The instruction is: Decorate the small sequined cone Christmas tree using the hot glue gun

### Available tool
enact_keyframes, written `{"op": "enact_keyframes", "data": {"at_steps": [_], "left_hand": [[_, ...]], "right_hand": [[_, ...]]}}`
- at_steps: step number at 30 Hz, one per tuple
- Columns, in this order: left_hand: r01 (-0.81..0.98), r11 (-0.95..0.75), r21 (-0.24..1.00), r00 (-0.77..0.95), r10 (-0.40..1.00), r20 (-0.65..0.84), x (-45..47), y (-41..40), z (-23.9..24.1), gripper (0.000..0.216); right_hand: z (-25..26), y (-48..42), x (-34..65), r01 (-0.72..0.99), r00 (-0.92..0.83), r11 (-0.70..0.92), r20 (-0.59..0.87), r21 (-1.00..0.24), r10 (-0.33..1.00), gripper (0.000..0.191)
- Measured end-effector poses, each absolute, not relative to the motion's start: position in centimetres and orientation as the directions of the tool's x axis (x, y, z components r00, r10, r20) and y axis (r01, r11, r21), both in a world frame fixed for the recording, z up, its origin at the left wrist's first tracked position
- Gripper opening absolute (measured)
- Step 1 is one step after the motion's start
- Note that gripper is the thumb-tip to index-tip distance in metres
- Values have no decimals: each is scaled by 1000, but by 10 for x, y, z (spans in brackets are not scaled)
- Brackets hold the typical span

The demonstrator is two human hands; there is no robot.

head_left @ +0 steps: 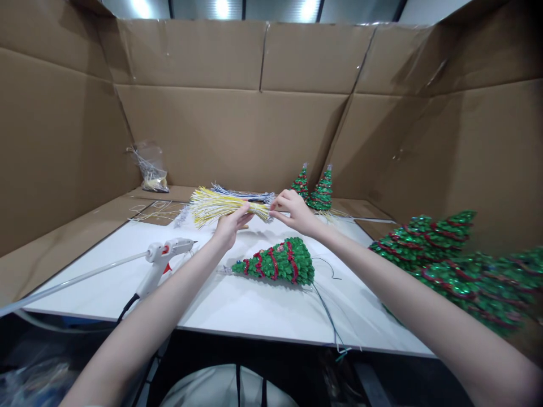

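Note:
My left hand [231, 225] is closed around a bundle of thin yellow and white wires [212, 204], held just above the white table. The bundle fans out to the left. At its right end, my right hand [292, 210] has thumb and forefinger pinched together; whether a single strand is between them is too small to make out. Behind the bundle lies a second bunch of dark blue and white wires [263, 196]. Below my hands a green miniature Christmas tree [275, 263] with red garland lies on its side, tip to the left, dark wires trailing from its base.
A white hot glue gun [163, 261] with a long glue stick rests at the left. Two small trees [321, 191] stand at the back, and several larger ones [458, 271] lie at the right. A plastic bag [151, 169] leans on the cardboard wall [212, 130].

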State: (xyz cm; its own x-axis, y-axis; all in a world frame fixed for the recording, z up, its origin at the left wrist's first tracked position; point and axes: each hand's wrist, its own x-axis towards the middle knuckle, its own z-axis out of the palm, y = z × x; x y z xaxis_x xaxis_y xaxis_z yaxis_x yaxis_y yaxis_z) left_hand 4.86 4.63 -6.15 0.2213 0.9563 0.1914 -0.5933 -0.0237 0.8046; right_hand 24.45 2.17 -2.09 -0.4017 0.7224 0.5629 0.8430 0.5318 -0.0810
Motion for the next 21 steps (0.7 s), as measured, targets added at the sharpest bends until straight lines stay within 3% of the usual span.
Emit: {"op": "enact_keyframes", "data": {"at_steps": [16,21], "left_hand": [[-559,-13,829,195,970,147,48,52,-68,32],[-562,-6,827,187,973,134,48,54,-69,30]], "right_hand": [[-32,29,241,842,-341,503,529,-195,777,14],[-28,27,249,852,-370,501,505,-151,780,16]]}}
